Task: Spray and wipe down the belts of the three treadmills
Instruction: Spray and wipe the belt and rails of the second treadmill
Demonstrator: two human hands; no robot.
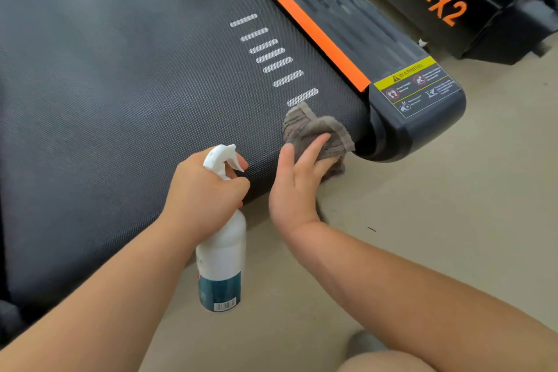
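Your right hand presses the grey cloth on the belt at its rear corner, fingers fairly straight. Your left hand grips the spray bottle. You seem mid-wipe here; progress on the other treadmills can't be judged.

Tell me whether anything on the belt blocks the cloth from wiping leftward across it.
Nothing lies on the belt itself. The right hand presses the cloth at its near right corner. The left hand, gripping the spray bottle, hangs at the belt's edge just left of the cloth and may need to shift.
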